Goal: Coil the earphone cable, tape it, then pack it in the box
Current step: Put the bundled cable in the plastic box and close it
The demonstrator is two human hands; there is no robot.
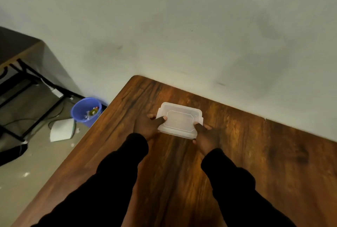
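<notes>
Both hands are on the translucent plastic box [179, 120] now, lid seated on top, out on the wooden tabletop [255, 153] near the far wall. The left hand [148, 126] grips its left end, thumb over the lid; the right hand [206, 134] grips the near right corner the same way. No earphone cable or tape anywhere in sight (the frosted plastic hides whatever is inside). With the lid on, this reads as the closing stage, packing likely finished.

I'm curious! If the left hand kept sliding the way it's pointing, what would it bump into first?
The left hand already grips the lidded plastic box, so it meets that. Past it lie bare table and probably the wall.
</notes>
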